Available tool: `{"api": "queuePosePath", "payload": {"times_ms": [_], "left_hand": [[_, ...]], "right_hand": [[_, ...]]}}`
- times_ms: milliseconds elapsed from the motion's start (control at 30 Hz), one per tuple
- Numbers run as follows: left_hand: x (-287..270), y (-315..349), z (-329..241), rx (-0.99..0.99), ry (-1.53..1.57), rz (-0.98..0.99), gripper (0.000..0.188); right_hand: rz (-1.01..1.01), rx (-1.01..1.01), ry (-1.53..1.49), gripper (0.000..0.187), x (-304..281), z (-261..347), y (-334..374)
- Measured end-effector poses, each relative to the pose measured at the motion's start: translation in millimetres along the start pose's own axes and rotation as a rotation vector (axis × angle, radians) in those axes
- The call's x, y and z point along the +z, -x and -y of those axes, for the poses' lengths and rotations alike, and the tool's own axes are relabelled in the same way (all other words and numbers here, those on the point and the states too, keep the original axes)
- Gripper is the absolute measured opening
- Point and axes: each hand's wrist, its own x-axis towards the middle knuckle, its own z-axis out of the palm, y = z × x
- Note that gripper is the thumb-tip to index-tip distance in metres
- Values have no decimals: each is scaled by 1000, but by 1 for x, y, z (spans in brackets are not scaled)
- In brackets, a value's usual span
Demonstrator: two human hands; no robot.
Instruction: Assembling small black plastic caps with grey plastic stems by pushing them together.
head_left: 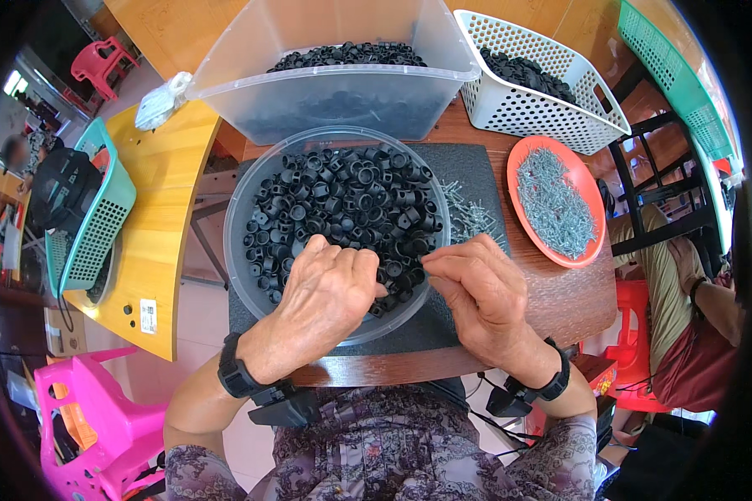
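Your left hand (330, 288) is curling over caps (342, 204) in the bowl (242, 209); your right hand (480, 292) is pinching something unclear at its rim. That bowl is overhanging the table's near edge (393, 366), risking tipping.

I sit at a brown wooden table (560, 309) with a yellow wooden table (163, 192) just beside it on my left. Pale floor (205, 313) shows between them. A pink plastic chair (92, 417) stands at my lower left, 1 red stool (100, 63) farther off, another red stool (635, 334) at my right. Daylight is bright.
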Motion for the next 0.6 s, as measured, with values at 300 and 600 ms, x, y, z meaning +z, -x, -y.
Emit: {"api": "queuePosePath", "payload": {"times_ms": [300, 600], "left_hand": [[-28, 13, 4, -636, 1159, 159, 19], [-26, 20, 1, -744, 1463, -44, 19]], "right_hand": [[38, 32, -133, 29, 15, 16, -16], [37, -20, -214, 32, 38, 18, -22]]}}
